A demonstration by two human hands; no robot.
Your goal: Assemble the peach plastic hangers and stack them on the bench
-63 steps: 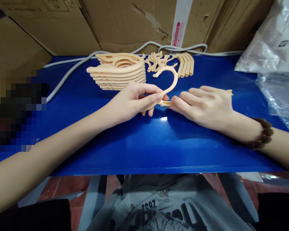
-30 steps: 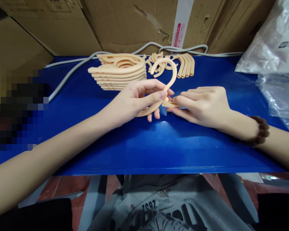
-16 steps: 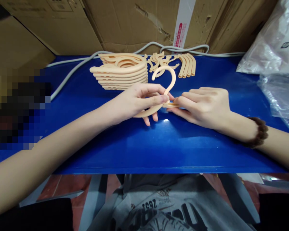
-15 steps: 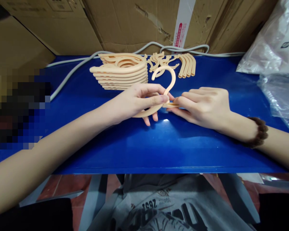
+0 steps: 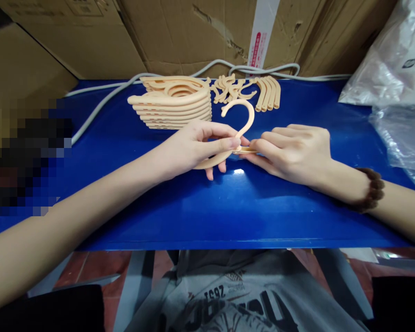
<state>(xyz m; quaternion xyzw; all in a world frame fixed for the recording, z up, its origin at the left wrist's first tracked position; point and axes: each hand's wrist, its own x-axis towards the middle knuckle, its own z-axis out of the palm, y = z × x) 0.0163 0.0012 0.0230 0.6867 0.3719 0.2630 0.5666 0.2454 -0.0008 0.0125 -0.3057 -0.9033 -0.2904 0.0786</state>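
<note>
Between my hands, above the blue table [image 5: 207,212], is a cream plastic hanger [image 5: 248,121] with its curved hook pointing up and away from me. My left hand [image 5: 210,144] pinches it at the base of the hook, thumb on top, with one curved arm running under the palm. From the right, my right hand [image 5: 292,152] grips the hanger's other arm [image 5: 247,150], which is mostly covered by the fingers. Behind my left hand lies a neat stack of folded cream hangers [image 5: 173,103].
Loose cream hook pieces [image 5: 228,87] and several curved arm pieces [image 5: 268,93] lie at the back. A grey cable [image 5: 103,108] runs along the cardboard boxes [image 5: 193,37]. Clear plastic bags [image 5: 383,64] rest at the right.
The hanger's hook has tipped slightly to the right and lower in view. Both hands keep their hold in nearly the same place.
</note>
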